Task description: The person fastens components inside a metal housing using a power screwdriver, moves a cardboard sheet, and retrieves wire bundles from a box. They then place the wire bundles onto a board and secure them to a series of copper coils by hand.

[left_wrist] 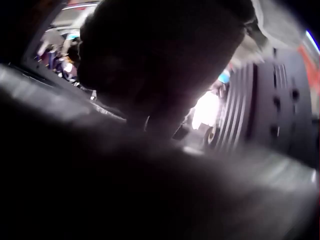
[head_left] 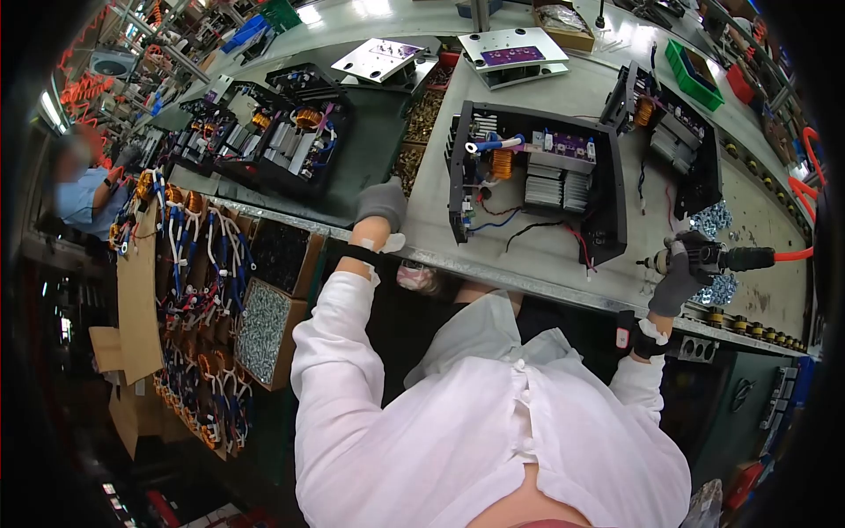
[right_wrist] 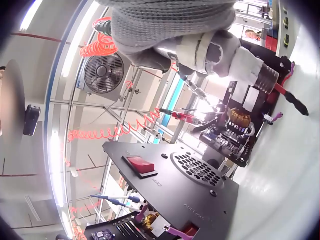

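My right hand (head_left: 676,277), in a grey knit glove, grips an air screwdriver (head_left: 704,257) at the bench's right side. Its bit points left and a red hose (head_left: 792,254) trails off right. In the right wrist view, the tape-wrapped screwdriver body (right_wrist: 220,52) shows below the glove, dark bit (right_wrist: 295,102) outward. My gloved left hand (head_left: 384,204) is over the front edge of the bench, close to a bin of brass-coloured screws (head_left: 410,163); its fingers are hidden. Between the hands stands an open black chassis (head_left: 607,167) with heat sinks, a copper coil and loose wires.
Another open chassis (head_left: 695,180) stands at right, beside loose silver screws (head_left: 711,216). More units (head_left: 290,145) sit at left. White metal plates (head_left: 515,55) lie at the back. Below left are wired coils (head_left: 180,242) and a box of screws (head_left: 264,330). A person (head_left: 84,180) is at far left.
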Action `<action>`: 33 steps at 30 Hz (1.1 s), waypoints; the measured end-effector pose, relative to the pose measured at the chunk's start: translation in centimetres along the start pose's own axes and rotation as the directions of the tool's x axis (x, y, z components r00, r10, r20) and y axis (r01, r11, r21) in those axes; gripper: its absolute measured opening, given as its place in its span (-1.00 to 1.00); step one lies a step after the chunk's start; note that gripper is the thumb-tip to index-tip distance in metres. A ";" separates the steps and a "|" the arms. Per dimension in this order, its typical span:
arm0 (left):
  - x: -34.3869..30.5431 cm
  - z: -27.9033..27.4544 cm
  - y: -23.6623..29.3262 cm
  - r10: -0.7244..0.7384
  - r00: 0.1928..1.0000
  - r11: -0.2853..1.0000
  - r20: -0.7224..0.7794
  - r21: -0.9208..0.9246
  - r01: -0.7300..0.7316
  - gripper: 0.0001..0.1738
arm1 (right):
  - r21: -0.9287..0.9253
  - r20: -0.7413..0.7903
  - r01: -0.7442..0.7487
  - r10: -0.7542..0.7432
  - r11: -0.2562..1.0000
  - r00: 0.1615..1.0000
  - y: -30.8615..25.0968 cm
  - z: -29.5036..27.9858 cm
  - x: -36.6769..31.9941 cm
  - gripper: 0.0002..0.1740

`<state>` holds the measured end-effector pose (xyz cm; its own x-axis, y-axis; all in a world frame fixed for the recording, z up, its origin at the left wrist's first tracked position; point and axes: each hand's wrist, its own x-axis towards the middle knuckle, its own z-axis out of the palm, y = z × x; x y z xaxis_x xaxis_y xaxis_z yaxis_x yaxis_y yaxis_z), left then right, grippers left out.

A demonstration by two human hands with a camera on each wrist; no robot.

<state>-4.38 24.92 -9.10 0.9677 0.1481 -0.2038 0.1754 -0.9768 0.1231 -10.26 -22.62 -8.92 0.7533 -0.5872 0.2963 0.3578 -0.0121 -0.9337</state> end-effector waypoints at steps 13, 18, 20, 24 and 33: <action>1.3 -0.1 0.9 -0.149 0.986 0.978 0.073 0.160 0.136 -0.63 | -0.024 -0.037 0.118 -0.118 0.993 0.992 -0.1 1.0 -0.6 -0.66; 2.1 -0.2 0.6 -0.048 0.985 0.980 0.164 0.197 0.015 -0.65 | -0.116 0.005 0.141 -0.141 0.983 0.990 -0.1 1.7 -1.3 -0.70; 2.8 0.7 -0.3 -0.026 0.981 0.974 0.193 0.227 -0.019 -0.65 | -0.131 0.017 0.107 -0.106 0.986 0.994 0.3 1.8 -1.4 -0.67; 2.6 1.3 0.1 -0.062 0.978 0.958 0.198 0.288 0.003 -0.66 | -0.066 0.117 0.196 -0.188 0.978 0.975 0.3 2.5 -2.0 -0.61; -1.3 -0.9 -6.2 -0.016 1.000 -0.386 0.007 -0.922 0.000 -0.79 | -0.077 0.099 0.200 -0.192 0.977 0.976 0.8 2.1 -2.1 -0.59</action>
<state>-6.53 30.92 -8.71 0.9637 0.1623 -0.2121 0.0991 0.5202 0.8483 -10.42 -19.65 -9.84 0.7212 -0.4909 0.4888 0.4580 -0.1915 -0.8681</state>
